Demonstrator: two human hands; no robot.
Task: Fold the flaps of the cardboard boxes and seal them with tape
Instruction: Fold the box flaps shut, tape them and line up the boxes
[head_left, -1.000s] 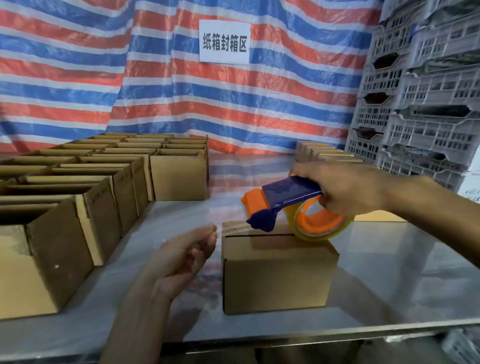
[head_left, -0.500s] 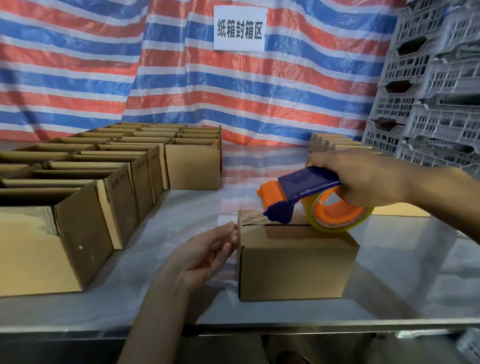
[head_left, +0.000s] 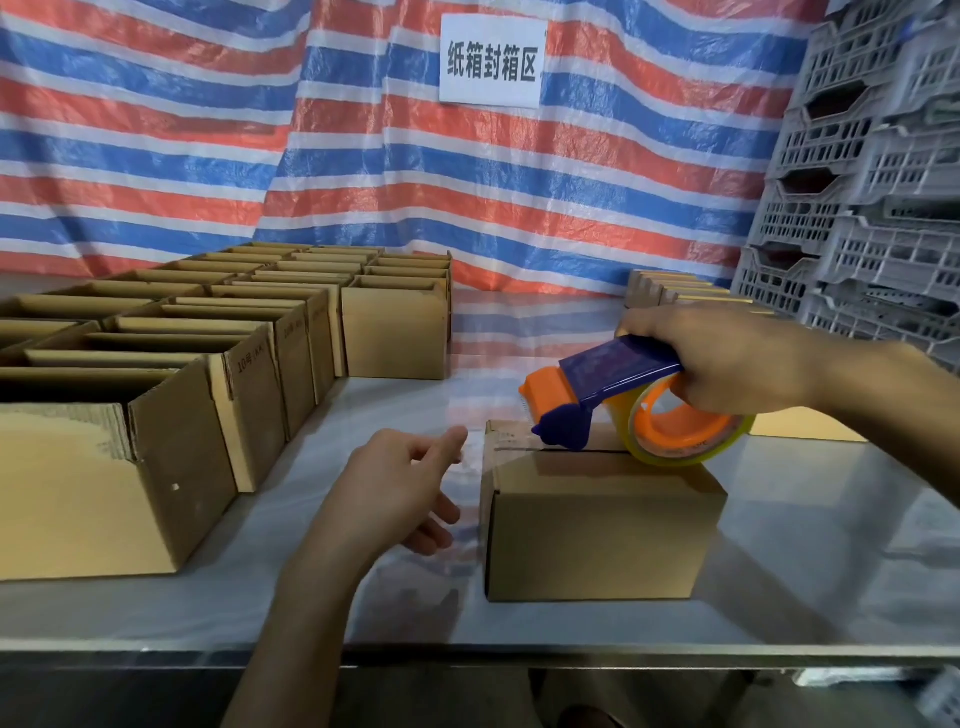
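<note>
A small closed cardboard box (head_left: 597, 530) stands on the steel table (head_left: 831, 545), its flaps folded flat. My right hand (head_left: 727, 358) grips a blue and orange tape dispenser (head_left: 613, 400) with a roll of clear tape; the dispenser rests on the box's top near the left end. My left hand (head_left: 400, 488) hovers just left of the box with fingers loosely spread, holding nothing. A short strip of clear tape shows on the box's top left corner.
Rows of open cardboard boxes (head_left: 208, 353) fill the table's left side. More boxes (head_left: 670, 291) stand at the back right, beside stacked grey plastic crates (head_left: 872, 182). A flat cardboard piece (head_left: 805, 423) lies behind the dispenser. A striped tarp with a white sign (head_left: 493, 60) hangs behind.
My left hand has moved toward the box's left end, touched it, and now sits slightly off it with fingers spread. The dispenser has stayed on the box top.
</note>
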